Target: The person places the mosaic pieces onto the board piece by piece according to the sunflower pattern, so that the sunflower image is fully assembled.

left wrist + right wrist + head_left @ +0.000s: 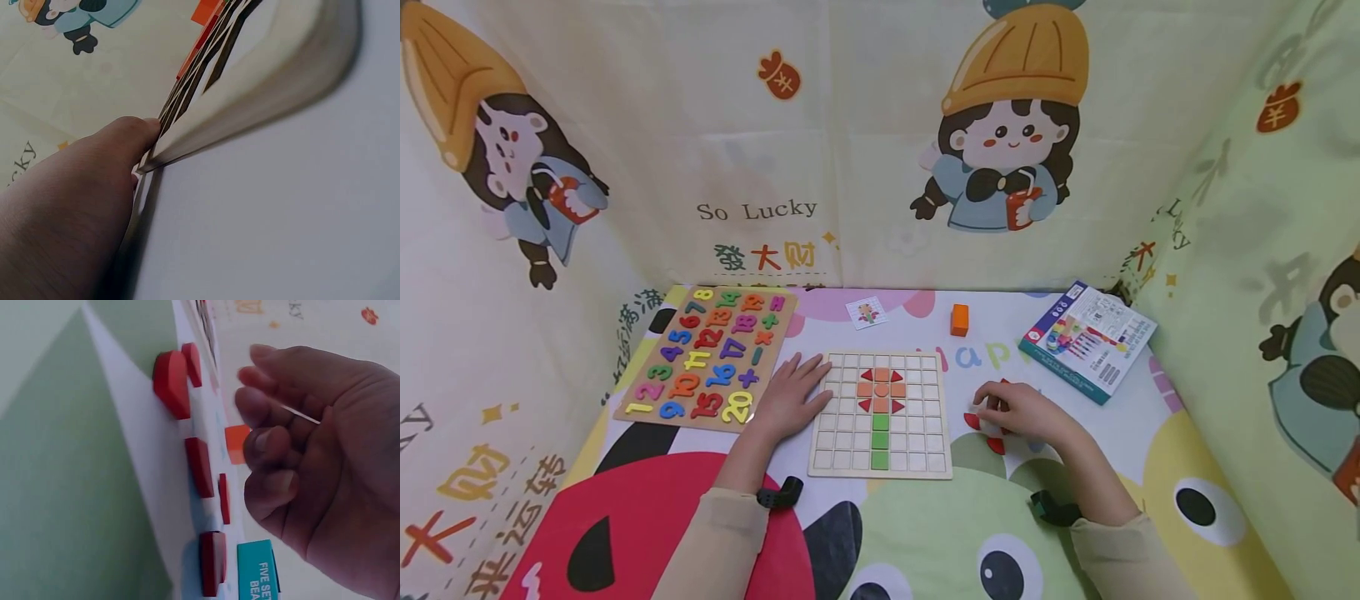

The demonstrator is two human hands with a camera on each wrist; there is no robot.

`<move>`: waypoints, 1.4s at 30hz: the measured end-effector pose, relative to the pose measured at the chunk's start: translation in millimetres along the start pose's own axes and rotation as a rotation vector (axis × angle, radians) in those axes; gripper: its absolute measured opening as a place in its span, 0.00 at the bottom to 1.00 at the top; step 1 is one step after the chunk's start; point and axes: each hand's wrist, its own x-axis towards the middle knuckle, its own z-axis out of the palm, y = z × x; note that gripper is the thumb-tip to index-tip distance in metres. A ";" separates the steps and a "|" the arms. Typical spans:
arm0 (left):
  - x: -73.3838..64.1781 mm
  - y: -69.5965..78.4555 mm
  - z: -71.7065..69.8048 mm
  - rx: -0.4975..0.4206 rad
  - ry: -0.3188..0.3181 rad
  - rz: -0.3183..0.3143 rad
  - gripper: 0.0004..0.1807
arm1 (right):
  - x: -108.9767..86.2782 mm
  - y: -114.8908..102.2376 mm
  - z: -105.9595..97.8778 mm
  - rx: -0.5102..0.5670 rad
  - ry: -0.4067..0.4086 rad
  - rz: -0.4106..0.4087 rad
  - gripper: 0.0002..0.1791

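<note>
A square wooden grid board lies on the cloth, carrying a flower of orange squares and red triangles around an orange round piece. Three green squares form a column below. My left hand rests at the board's left side with fingers spread, and the left wrist view has its thumb against the board's edge. My right hand hovers over loose red pieces right of the board. Its fingers are loosely bent and hold nothing. Several red pieces stand out below it in the right wrist view.
A board of coloured numbers lies left of the left hand. Behind the grid are a small picture card showing a flower and an orange block. A flat box sits at the back right. Printed cloth walls surround the table.
</note>
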 end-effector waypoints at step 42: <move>1.6 -2.6 2.0 0.006 -0.014 -0.009 0.35 | 11.1 10.9 13.7 -0.038 -0.020 0.031 0.10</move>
